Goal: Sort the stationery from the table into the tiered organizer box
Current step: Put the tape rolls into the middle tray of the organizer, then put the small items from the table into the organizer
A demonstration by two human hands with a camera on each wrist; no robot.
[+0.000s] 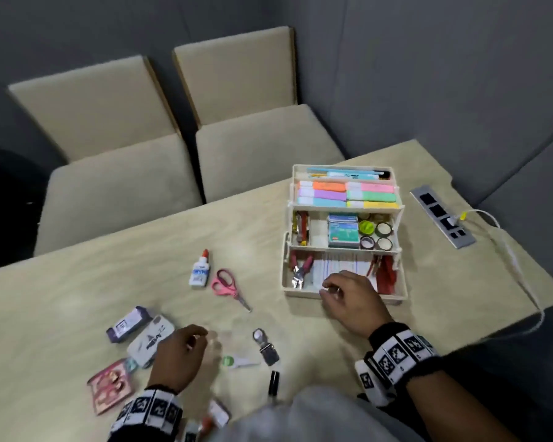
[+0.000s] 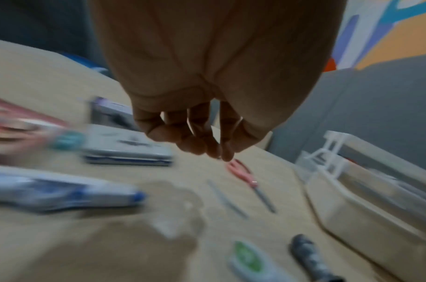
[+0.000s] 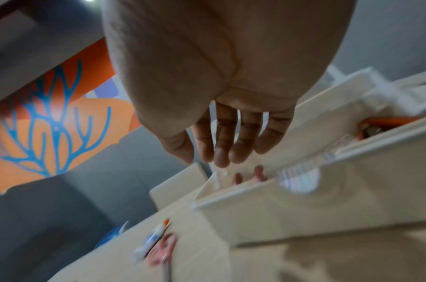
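The cream tiered organizer box [image 1: 345,295] stands open at the right, its tiers holding pens, highlighters, tape rolls, cards and pliers. My right hand [image 1: 329,290] hovers over the front rim of the lowest tier with relaxed fingers [image 3: 221,152] and holds nothing. My left hand [image 1: 201,338] hangs above the table with loosely curled fingers [image 2: 207,148], nothing visible in it. On the table lie a glue bottle [image 1: 200,269], pink scissors [image 1: 227,287], a purple box [image 1: 126,323], a white box [image 1: 150,341], a green-and-white correction tape [image 1: 237,361], a metal clip [image 1: 265,346] and a black pen [image 1: 273,382].
A pink card pack [image 1: 110,384] lies at the near left. A power socket strip [image 1: 442,215] with a white cable sits right of the box. Two beige chairs [image 1: 118,186] stand beyond the table's far edge. A white-and-blue tape dispenser [image 2: 62,194] lies near me.
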